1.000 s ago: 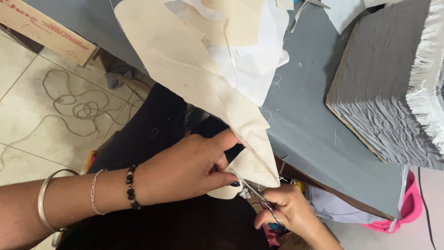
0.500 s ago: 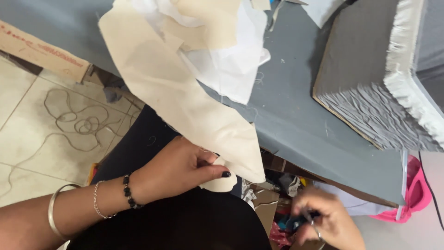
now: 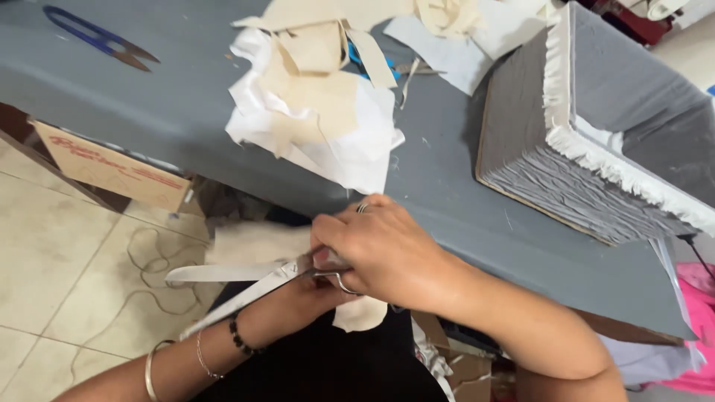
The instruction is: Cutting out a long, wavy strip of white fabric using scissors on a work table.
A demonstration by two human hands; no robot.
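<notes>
Scissors: large metal scissors sit below the bench edge, over the person's lap, blades spread apart and pointing left toward the tiled floor; one blade runs nearly level, the other slants down-left.
Right hand: the right hand lies over the scissor handles, its fingers curled tight around the metal loops; a ring shows on one finger.
Left hand: the left hand is mostly hidden under the right hand and the blades, so I cannot tell whether its fingers are clenched or loose; the wrist carries a dark bead bracelet, a thin chain and a metal bangle.
Cloth scrap: a small cream piece of fabric hangs just under the two hands, touching them, against dark clothing.
Larger cream piece: a pale fabric patch lies behind the blades, just under the bench edge.
Bench: a grey-covered bench runs across above the hands.
Fabric pile: a heap of white and cream fabric pieces rests on the bench, its lower edge spilling over the rim just above the right hand.
Grey box: a fabric-wrapped grey box with a frayed white edge stands on the bench to the right, well apart from the hands.
Blue snips: small blue-handled thread snips lie at the far left of the bench.
Cardboard: a cardboard box sits under the bench at left.
Floor: pale tiles with loose thread lying on them.
</notes>
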